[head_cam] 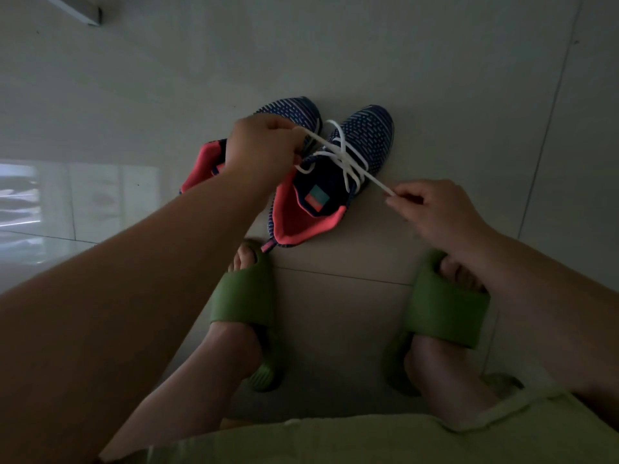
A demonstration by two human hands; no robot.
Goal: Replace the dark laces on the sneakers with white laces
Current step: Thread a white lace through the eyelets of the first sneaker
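A: Where does the white lace (348, 159) run?
B: From the right hand (432, 209), pinching one end near right, slanting across the right sneaker (335, 175) to the left hand (264, 152), gripping the other end, far left.

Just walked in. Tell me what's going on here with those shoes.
A person is lacing the right-hand sneaker with a white lace. The left hand and right hand each pinch one end of it and pull it out to the sides. The lace already crosses several eyelets. The other sneaker stands beside it on the floor, mostly hidden behind the left hand.
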